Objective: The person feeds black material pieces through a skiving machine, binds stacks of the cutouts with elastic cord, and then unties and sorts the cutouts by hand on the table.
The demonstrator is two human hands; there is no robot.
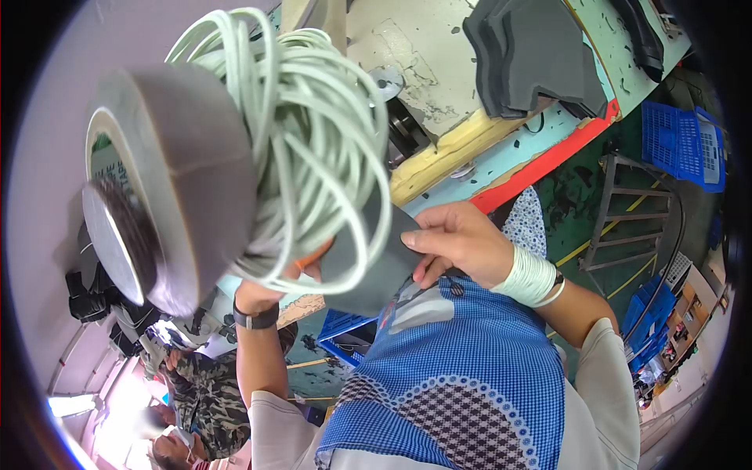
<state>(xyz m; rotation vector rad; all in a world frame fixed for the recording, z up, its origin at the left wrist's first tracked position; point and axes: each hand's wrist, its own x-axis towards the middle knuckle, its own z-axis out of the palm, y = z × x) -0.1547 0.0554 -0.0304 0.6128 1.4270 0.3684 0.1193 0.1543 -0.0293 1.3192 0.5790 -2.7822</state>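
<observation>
A dark grey flat sheet (364,270) is stretched between my hands in front of the apron. My right hand (454,241) pinches its right edge between thumb and fingers, with white cord (523,276) wound round that wrist. At the sheet's left edge, my left hand (262,294) is closed, its fingers largely covered by a hanging coil of pale cord (313,141). A bit of orange (315,254) shows by those fingers. The cord also hides part of the sheet. My left wrist wears a dark band (257,318).
Close on the left looms a big tape roll (200,157). Stacked dark grey cut pieces (540,59) lie on the worktable (415,47), which has a red edge (548,160). Blue crates (681,145) and a metal rack (627,211) stand right. Another person (207,399) sits lower left.
</observation>
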